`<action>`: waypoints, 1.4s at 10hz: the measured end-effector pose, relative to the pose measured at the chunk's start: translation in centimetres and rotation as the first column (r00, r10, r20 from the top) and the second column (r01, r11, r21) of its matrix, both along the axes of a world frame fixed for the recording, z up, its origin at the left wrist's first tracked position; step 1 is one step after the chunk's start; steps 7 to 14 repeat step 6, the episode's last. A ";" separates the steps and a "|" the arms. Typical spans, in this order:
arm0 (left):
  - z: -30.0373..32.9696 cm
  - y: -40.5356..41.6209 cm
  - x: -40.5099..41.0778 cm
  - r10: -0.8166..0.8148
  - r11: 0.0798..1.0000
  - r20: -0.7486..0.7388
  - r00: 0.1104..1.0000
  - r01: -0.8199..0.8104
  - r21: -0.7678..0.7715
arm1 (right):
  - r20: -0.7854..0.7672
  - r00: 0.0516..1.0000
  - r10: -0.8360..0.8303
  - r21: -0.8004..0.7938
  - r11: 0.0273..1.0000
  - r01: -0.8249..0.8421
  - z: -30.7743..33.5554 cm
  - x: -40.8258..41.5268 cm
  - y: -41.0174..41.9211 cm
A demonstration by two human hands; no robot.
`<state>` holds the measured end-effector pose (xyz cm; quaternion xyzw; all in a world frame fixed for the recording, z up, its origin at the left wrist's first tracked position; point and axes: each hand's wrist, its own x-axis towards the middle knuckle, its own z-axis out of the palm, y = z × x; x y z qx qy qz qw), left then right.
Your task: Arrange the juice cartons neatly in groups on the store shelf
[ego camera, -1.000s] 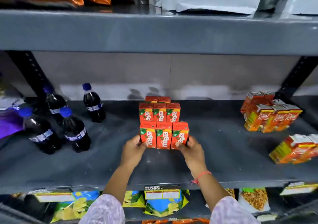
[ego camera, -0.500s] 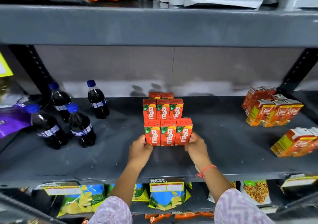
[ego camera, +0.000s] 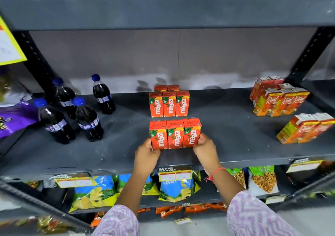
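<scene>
Left hand (ego camera: 147, 153) and right hand (ego camera: 205, 149) clamped on the two ends of the front row of three Maaza cartons (ego camera: 175, 134), fingers pressed to the outer cartons, row squeezed together as one block just below frame centre. Pulled forward from a second ago: then snug against the second row of Maaza cartons (ego camera: 169, 104), now a clear strip of grey shelf (ego camera: 226, 132) between the two rows. Behind the second row, two more Maaza tops (ego camera: 167, 88) barely peeking out near the back wall.

Probably a spacing correction, front row being drawn toward the shelf edge to face it up evenly; Maaza group nearly done. Right block end slightly higher in frame, so some squaring likely needed before release.

Outward: at right of frame, Real cartons (ego camera: 277, 100) leaning in a loose cluster, with a tipped pair of Real cartons (ego camera: 306, 129) lower right, not yet grouped. At left, cola bottles (ego camera: 85, 112) standing scattered.
</scene>
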<state>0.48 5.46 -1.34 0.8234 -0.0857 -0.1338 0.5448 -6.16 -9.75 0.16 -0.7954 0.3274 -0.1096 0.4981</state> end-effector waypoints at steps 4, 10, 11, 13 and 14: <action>0.1 0.5 -0.7 0.011 1.000 0.003 1.000 -0.011 0.020 | 0.005 1.000 0.021 0.013 1.000 -0.021 -1.2 -0.6 -0.4; 0.4 0.7 -2.1 0.009 0.985 0.157 0.987 -0.035 0.168 | 0.038 0.999 0.025 0.048 0.999 -0.027 -3.0 -1.5 -2.0; 0.4 0.7 -2.1 0.009 0.985 0.157 0.987 -0.035 0.168 | 0.038 0.999 0.025 0.048 0.999 -0.027 -3.0 -1.5 -2.0; 0.4 0.7 -2.1 0.009 0.985 0.157 0.987 -0.035 0.168 | 0.038 0.999 0.025 0.048 0.999 -0.027 -3.0 -1.5 -2.0; 0.4 0.7 -2.1 0.009 0.985 0.157 0.987 -0.035 0.168 | 0.038 0.999 0.025 0.048 0.999 -0.027 -3.0 -1.5 -2.0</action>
